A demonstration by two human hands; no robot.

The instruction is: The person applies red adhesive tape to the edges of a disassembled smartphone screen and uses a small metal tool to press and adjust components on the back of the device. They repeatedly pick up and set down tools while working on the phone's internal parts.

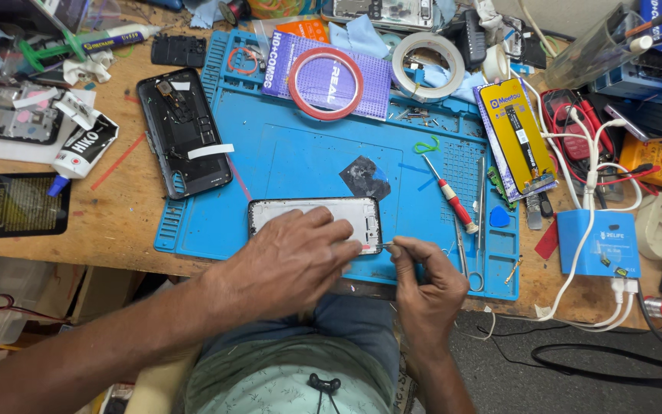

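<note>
Left hand (293, 257) presses flat, steadying the phone frame (316, 218) on the blue mat (300, 157), while right hand (423, 280) fingers pinch a thin tool (387, 245) at its edge.

Bright, even overhead light; soft short shadows under the hands. Mild glare on the blue mat (300, 153) and tape rolls. Centre sharp; wide-angle bending curves the surface (116, 222) at the edges.

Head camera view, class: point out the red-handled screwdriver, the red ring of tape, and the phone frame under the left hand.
Red-handled screwdriver (460, 208), head view, on its red handle.
Red ring of tape (303, 103), head view, on its left rim.
Phone frame (362, 211), head view, on its bare right part.
</note>
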